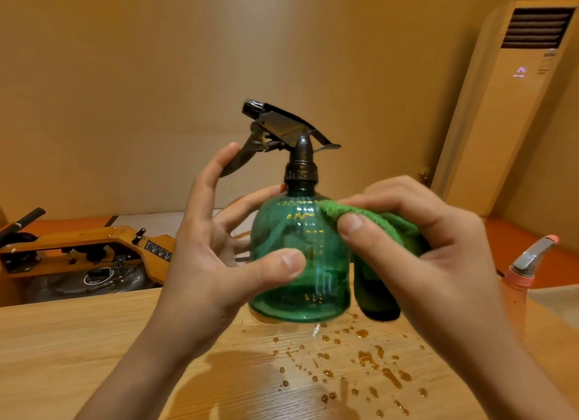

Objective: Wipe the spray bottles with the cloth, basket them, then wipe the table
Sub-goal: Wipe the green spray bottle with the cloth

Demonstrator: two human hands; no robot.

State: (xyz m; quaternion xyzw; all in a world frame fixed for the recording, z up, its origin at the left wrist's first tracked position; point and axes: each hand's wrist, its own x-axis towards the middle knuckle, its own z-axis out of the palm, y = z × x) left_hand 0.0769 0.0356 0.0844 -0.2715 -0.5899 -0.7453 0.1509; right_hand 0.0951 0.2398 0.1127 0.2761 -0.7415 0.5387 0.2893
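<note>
My left hand (213, 263): grip closed round the green spray bottle (297, 278), steadying it upright over the wet worktop (94, 341). My right hand (423, 241): grip pinching the cloth (388, 225) against its shoulder, for wiping.

A tall air conditioner (513, 106) stands far right; a yellow machine (78, 242) sits left.

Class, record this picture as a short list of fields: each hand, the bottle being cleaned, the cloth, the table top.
Left hand: grips green spray bottle, thumb on its front
Right hand: pinches green cloth against the bottle's shoulder
Table: wooden, wet with droplets
Second bottle: pink spray bottle, far right, untouched
</note>
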